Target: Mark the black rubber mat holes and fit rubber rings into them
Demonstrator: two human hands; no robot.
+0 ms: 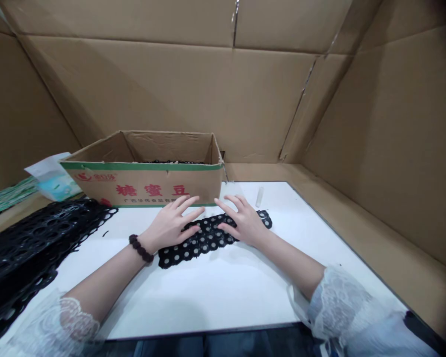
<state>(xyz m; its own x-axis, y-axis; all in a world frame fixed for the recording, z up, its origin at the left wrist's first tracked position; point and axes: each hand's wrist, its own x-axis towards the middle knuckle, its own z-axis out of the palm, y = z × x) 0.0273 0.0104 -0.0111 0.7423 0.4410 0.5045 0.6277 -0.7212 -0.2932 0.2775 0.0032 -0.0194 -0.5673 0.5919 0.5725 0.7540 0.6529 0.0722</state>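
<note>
1. Plainly, the black spotted strip (210, 239) lies on the white tabletop (193, 302), in front of the printed cardboard box (144, 183). It slants, with its right end farther from the person than its left.
2. The left hand (176, 220) is palm down with its fingers spread wide, over the left part of the strip; the thumb crosses its far edge. A dark braided band (141, 249) circles that wrist.
3. The right hand (247, 220) is spread as well, palm down over the strip's right part, so that only the tip shows beyond it. Neither of the 2 hands grips anything. Whether the fingers press the strip or hover just above it, I cannot tell.
4. For good handling, light, flat fingers seem best: the strip looks thin and soft, and a hard push could ruck it up or stretch its pale spots, which are probably holes.
5. Working outward from the middle, with the 2 hands moving apart evenly, should keep it straight. The near-left and far-right ends deserve a check for curling.
6. A small clear tube (259, 197) lies just beyond the right end; a careless sweep might knock it. The large black perforated pile (37, 243) sits well apart on the left, beside the left forearm.
</note>
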